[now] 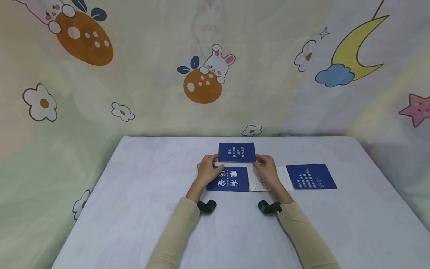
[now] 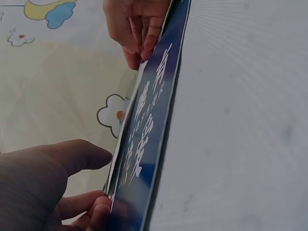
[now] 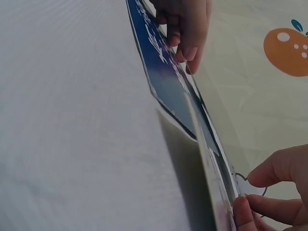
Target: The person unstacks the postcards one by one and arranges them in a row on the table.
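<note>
A dark blue card [image 1: 236,152] with white writing lies at the back, between the two hands. My left hand [image 1: 206,170] has its fingertips at that card's left end, its thumb lifted apart over a second blue card [image 1: 231,179]. At the right end are the fingertips of my right hand [image 1: 267,170], thumb spread from the fingers in the right wrist view. This hand partly covers a white card [image 1: 284,177] in the front row. In the left wrist view, the fingers [image 2: 98,207] sit along the card edges, with the thumb away from them.
A third blue card [image 1: 311,176] lies at the right end of the front row. All lie on a white-covered table [image 1: 134,224], with a printed cloth backdrop [image 1: 151,74] behind. Black wrist devices [image 1: 207,206] are worn at both sleeves.
</note>
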### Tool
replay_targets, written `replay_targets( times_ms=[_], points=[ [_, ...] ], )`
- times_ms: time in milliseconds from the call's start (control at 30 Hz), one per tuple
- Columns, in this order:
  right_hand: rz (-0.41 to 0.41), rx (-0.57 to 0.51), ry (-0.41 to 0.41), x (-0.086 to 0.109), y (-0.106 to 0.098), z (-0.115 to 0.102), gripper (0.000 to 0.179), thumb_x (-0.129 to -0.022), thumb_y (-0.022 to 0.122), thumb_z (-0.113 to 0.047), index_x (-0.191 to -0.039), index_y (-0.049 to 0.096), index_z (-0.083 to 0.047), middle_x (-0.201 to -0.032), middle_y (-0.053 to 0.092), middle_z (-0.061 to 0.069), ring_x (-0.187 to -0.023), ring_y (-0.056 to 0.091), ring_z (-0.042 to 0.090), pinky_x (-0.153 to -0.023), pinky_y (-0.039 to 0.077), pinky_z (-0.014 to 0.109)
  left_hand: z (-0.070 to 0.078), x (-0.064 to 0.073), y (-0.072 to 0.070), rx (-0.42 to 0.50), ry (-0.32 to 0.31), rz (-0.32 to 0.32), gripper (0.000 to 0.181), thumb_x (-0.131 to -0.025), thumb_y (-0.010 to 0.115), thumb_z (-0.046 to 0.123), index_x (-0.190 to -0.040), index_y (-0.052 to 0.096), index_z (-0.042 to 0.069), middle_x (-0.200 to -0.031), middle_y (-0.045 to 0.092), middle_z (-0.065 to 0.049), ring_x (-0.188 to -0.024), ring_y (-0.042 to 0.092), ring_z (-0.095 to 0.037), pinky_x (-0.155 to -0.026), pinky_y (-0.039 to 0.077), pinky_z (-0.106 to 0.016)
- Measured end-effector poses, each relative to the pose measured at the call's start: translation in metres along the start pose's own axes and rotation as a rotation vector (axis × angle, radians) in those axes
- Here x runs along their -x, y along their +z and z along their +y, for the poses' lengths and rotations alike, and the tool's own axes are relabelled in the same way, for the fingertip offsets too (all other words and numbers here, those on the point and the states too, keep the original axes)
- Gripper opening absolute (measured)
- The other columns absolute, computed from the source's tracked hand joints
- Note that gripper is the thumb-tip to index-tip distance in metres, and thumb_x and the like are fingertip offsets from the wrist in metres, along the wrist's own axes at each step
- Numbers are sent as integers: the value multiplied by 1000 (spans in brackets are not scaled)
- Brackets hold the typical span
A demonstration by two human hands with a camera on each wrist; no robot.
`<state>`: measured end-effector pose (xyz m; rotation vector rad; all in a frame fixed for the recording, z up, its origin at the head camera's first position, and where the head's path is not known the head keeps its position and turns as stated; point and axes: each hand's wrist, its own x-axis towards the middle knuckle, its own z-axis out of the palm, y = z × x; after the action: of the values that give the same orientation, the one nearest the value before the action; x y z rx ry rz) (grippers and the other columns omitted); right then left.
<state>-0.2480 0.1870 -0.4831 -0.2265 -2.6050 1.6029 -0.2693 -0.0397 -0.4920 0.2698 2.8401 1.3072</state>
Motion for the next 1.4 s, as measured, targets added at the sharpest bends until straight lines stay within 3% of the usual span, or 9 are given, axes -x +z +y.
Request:
replay_targets(
  times_ms=[233,333,467,633,800,1033,1400],
  points=[
    [43,-73,-22,6,0,-1,36,-93,57,-4,-125,58,11,-134,44,24,-122,49,36,-104,42,40,-3,5,-2,99,-6,19,52,-88,68,19,-132,53,-4,-109,56,-13,-101,55,-28,-94,31,-47],
    [71,-87,-28,8,1,0,33,-95,59,-10,-124,61,6,-127,52,22,-112,54,29,-95,45,29,-6,6,-4,187,1,60,46,-89,67,14,-129,55,-3,-108,57,-14,-99,57,-28,-95,38,-44],
    [85,-166,-37,12,4,1,30,-96,61,-12,-122,61,2,-116,61,21,-94,59,15,-79,46,14,-12,9,-7,288,3,122,36,-90,64,10,-123,60,-3,-106,61,-15,-97,60,-26,-88,50,-38],
    [34,-224,-50,15,10,-1,30,-97,60,-12,-122,59,4,-111,63,21,-82,61,3,-74,50,12,-19,15,-15,345,6,159,30,-92,62,8,-119,61,-4,-104,65,-17,-95,63,-27,-86,53,-36],
    [3,-231,-43,19,18,-7,27,-95,60,-7,-120,58,4,-106,63,21,-79,62,4,-72,51,15,-25,18,-25,342,6,178,27,-91,64,6,-117,62,-4,-101,67,-18,-93,64,-28,-85,54,-38],
    [-51,-245,-41,30,31,-15,25,-93,62,-5,-116,58,4,-101,64,20,-76,61,9,-68,51,16,-34,34,-50,279,0,134,28,-92,65,9,-117,62,-2,-102,68,-15,-94,64,-26,-86,53,-38],
    [-71,-246,-81,38,42,-27,25,-92,62,-3,-115,58,7,-102,64,21,-77,60,7,-66,50,14,-35,53,-71,261,0,121,30,-91,67,9,-119,61,-2,-102,67,-15,-96,64,-28,-87,53,-38]
  ],
)
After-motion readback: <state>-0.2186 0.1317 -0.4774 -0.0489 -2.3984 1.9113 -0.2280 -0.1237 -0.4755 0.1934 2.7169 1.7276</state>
